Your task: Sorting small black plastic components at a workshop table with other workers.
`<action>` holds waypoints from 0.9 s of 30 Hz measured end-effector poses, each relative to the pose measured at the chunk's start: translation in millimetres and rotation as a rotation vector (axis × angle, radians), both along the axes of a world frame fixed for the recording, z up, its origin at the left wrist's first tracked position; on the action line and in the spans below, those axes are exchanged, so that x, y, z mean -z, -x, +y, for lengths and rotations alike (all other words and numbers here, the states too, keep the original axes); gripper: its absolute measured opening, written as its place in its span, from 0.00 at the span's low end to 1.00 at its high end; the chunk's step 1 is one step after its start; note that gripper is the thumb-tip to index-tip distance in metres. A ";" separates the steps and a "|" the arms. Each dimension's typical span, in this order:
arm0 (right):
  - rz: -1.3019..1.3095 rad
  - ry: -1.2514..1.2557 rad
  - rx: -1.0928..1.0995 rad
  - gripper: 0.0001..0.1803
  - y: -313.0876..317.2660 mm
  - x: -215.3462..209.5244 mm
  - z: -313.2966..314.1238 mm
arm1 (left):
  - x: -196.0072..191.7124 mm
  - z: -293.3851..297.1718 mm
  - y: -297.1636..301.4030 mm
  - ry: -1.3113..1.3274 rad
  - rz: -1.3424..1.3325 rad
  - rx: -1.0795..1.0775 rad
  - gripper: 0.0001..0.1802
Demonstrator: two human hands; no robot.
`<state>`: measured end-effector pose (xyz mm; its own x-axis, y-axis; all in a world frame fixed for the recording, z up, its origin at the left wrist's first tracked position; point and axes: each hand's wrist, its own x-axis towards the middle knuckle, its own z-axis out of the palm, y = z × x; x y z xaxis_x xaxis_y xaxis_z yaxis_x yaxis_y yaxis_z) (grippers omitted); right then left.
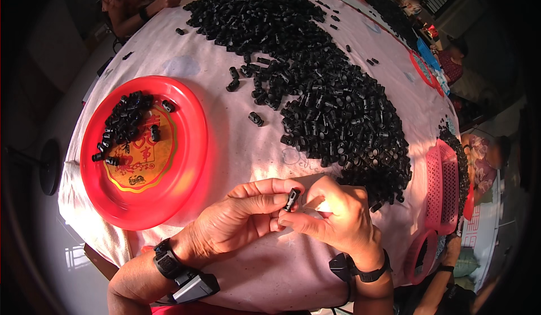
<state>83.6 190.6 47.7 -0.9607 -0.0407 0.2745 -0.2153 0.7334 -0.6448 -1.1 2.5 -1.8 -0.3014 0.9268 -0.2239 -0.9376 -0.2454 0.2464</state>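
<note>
Black plastic clip (292, 199) pinched between both hands (282, 216).

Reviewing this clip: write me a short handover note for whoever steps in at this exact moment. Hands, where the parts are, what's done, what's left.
Left hand and right hand: both pinch one small black plastic part between their fingertips, held above the pink tablecloth near the table's front edge.
Parts: a big heap of black parts runs across the cloth beyond the hands; a few strays lie beside it.
Done: a small batch of black pieces sits in the red round tray to the left.
Left: the heap is far larger than the batch in the tray.
Another person's hands work at the far edge.
</note>
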 end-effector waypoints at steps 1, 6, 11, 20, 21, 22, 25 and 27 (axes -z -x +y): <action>0.002 -0.063 0.018 0.23 0.7 2.2 -0.4 | -1.0 -0.4 0.1 -0.015 0.000 0.003 0.17; 0.030 -0.144 0.049 0.26 1.4 1.4 -0.6 | -5.2 1.3 0.6 0.021 0.019 0.014 0.18; 0.026 -0.181 0.061 0.26 -0.1 4.7 0.1 | -6.3 1.9 -0.9 0.015 0.020 0.018 0.18; 0.036 -0.218 0.054 0.26 1.3 2.3 -3.8 | -5.8 3.3 -1.7 0.057 0.057 0.000 0.19; 0.043 -0.218 0.069 0.25 0.9 3.5 -3.8 | -5.5 3.2 -2.1 0.050 0.064 -0.001 0.19; 0.050 -0.217 0.083 0.25 0.9 4.5 -3.7 | -4.8 3.2 -2.3 0.044 0.072 -0.003 0.19; 0.011 -0.245 0.061 0.25 1.1 2.7 -3.9 | -0.7 2.2 -1.9 0.077 0.090 0.007 0.18; 0.009 -0.250 0.064 0.26 1.4 3.7 -4.9 | -1.8 1.9 -2.0 0.067 0.088 0.001 0.18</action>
